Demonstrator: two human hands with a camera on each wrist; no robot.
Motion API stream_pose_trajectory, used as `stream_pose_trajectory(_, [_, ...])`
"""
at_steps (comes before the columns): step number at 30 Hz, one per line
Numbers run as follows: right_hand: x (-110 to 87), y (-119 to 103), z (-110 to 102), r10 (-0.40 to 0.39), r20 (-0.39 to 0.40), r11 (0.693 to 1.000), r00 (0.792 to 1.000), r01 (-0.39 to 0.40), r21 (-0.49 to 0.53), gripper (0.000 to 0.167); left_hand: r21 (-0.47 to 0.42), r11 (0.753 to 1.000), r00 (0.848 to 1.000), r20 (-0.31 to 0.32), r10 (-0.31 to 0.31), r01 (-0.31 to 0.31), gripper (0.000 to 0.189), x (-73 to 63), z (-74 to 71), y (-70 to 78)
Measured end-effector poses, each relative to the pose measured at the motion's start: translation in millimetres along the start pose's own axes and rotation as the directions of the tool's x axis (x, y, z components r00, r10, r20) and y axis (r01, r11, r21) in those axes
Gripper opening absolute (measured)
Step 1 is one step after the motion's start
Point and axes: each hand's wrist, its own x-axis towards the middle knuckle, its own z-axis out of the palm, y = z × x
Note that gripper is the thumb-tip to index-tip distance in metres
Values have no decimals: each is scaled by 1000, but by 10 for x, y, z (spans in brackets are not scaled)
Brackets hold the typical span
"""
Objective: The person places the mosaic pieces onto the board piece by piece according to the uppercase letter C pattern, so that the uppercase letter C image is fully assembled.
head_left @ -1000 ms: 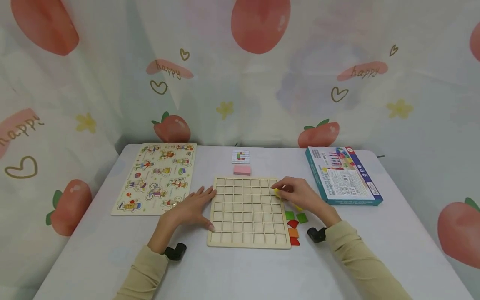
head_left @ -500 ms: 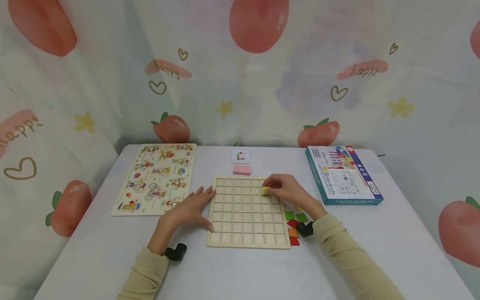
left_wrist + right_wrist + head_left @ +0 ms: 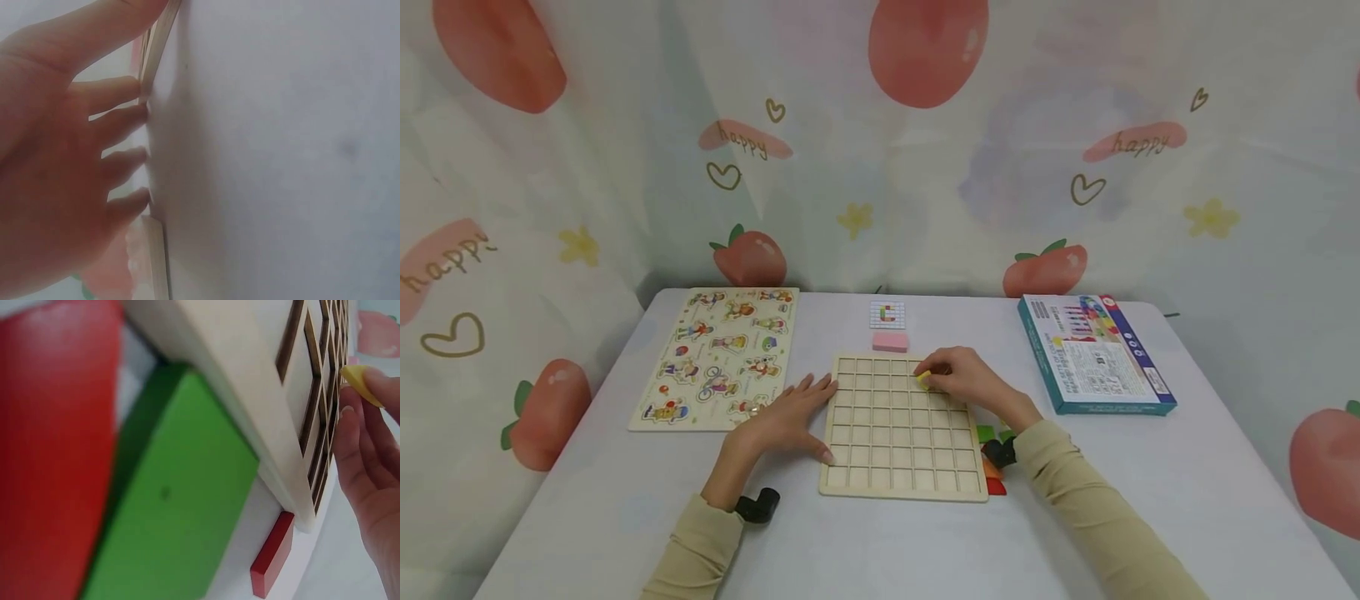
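A: What's furthest left?

B: A picture board (image 3: 715, 360), flat, pale and rectangular, printed with small cartoon figures. It lies on the smooth white table cover (image 3: 865, 550).

A: And next?

B: The left hand (image 3: 786, 417), fingers spread, thumb and index tip at the left edge of the grid board (image 3: 891, 433). That looks like pale wood, thin raised ribs making square cells. Just behind it are a pink oblong block (image 3: 890, 342) and, further back, a small gridded card (image 3: 887, 315).

A: Where's the yellow piece (image 3: 923, 380)?

B: Over the grid's upper right part, pinched between thumb and fingertips of the right hand (image 3: 968, 379). One side looks curved. Whether it touches the ribs, I can't tell.

A: What's further right?

B: Smooth painted pieces by the grid's right edge: a thick green piece (image 3: 181, 487), an orange piece (image 3: 992, 469) and a red piece (image 3: 996, 487). Then a flat box (image 3: 1093, 354) with teal sides.

A: Any change?

B: A second ago the yellow piece was at the grid's right rim; it has moved left, inward. The left hand has stayed put.
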Motion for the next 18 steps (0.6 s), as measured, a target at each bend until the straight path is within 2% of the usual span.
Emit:
stream_pose_trajectory(5, [58, -12, 6, -15, 21, 1000, 1000, 16, -22, 18, -5, 1000, 1000, -1, -3, 3, 114, 8, 11, -12])
stream_pose_trajectory(10, [115, -18, -7, -22, 29, 999, 999, 23, -28, 12, -6, 1000, 1000, -2, -3, 3, 113, 8, 12, -15])
stream_pose_trajectory(18, [167, -26, 43, -124, 59, 989, 991, 128, -77, 18, 2, 1000, 1000, -3, -7, 7, 113, 7, 12, -19])
